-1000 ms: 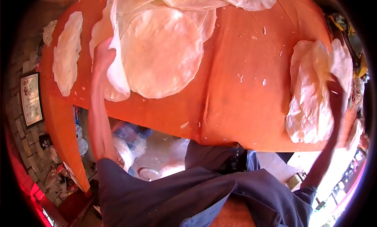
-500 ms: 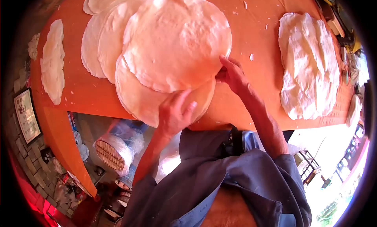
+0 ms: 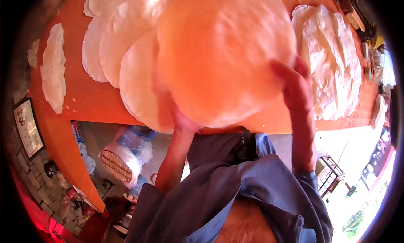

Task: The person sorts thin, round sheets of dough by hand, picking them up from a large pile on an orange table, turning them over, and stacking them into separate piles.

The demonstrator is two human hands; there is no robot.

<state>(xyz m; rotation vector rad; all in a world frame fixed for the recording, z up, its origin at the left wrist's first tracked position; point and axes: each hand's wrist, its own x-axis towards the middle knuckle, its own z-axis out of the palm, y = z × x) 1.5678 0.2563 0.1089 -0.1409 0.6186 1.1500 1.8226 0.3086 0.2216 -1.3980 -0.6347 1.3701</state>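
A large, thin round flatbread (image 3: 223, 58), blurred by motion, is raised above the table between my two hands. My right hand (image 3: 298, 85) pinches its right edge, with the thumb on top and the other fingers behind. At the lower left edge is my left hand (image 3: 183, 116), smeared and partly covered by the sheet, its fingers gripping the rim from below. Just left of it, another round flatbread (image 3: 136, 83) lies on the table, partly overlapping further pale sheets (image 3: 111, 49).
The orange table (image 3: 80, 95) carries a wrinkled pile of folded sheets (image 3: 330, 66) on the right and a narrow folded sheet (image 3: 53, 68) on the left. Below are a plastic-wrapped bundle (image 3: 120, 161), a framed picture (image 3: 28, 127) and a dark metal rack (image 3: 330, 175).
The top flatbread has come up off the others and moved right, nearer the camera. My left hand has gone to its lower edge; my right hand has moved right with it.
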